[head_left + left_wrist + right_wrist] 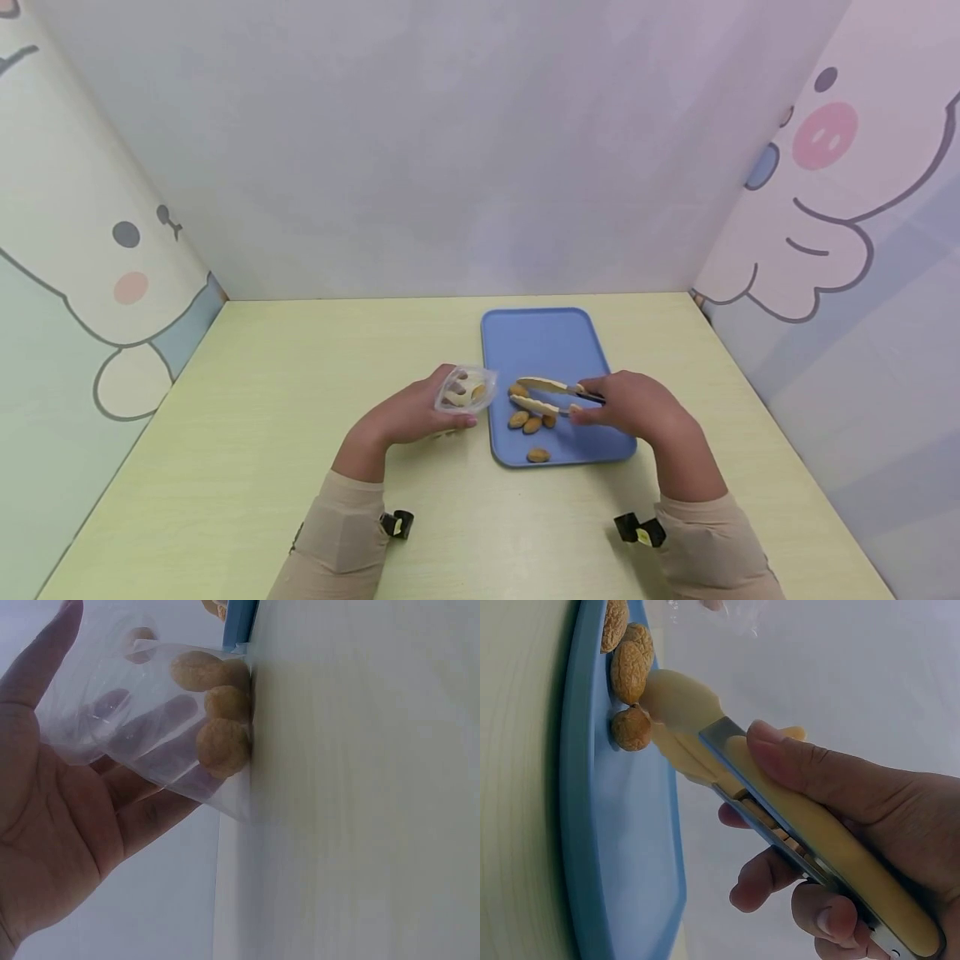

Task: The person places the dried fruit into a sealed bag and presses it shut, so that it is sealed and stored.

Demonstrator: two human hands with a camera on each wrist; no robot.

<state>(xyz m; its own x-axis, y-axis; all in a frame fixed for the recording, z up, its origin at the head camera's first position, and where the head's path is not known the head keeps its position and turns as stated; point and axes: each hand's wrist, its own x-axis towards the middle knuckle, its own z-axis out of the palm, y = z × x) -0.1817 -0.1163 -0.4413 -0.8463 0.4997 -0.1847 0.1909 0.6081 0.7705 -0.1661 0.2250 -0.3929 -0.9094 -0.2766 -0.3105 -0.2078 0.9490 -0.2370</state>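
Note:
My left hand point(412, 412) holds a clear plastic bag point(474, 385) upright beside the tray, thumb and fingers around its sides. Several brown, wrinkled oval pieces, like nuts or dried fruit point(223, 746), lie at the bag's bottom in the left wrist view. My right hand point(633, 408) grips metal tongs with cream tips and handle pads point(542, 385). The tong tips are spread apart low over the blue tray point(540, 342), near a brown piece point(517, 389); whether they touch it I cannot tell. More brown pieces point(532, 426) lie on the tray's left part.
The pale wood-grain table point(315, 350) carries the tray right of its middle. A plain back wall point(450, 167) and side walls with cartoon animals point(825, 137) enclose it. One brown piece point(537, 455) lies apart near the tray's front edge.

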